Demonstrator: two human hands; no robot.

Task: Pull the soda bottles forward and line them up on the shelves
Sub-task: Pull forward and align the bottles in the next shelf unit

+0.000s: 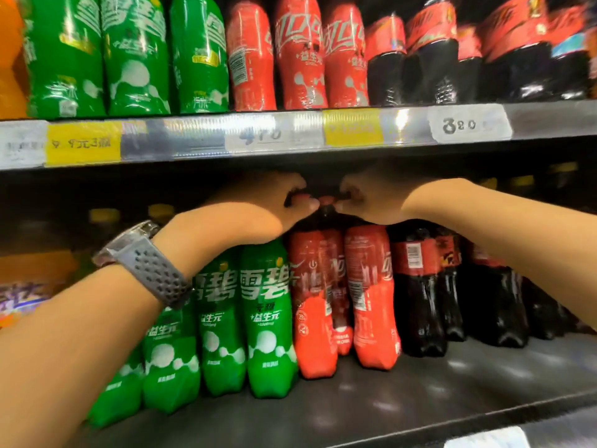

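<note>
Lower shelf [420,399]: dark deck, front edge cut off at the bottom. Upper shelf [549,118]: its bottles blurred, their tops out of frame.

Lower row, left to right:
- green Sprite bottles [265,318], partly behind the left forearm
- red-sleeved cola bottles [371,302], set back from the front edge
- dark cola bottles [416,302], rear ones lost in shadow

Left hand [258,208] and right hand [371,198]: fingers curled down over the red-sleeved tops, the necks they grip hidden under the knuckles.

Grey wristwatch [151,263], on the left wrist.

Price tags [468,124], smeared, barely legible.

Red cap [326,199], showing between the two hands.
</note>
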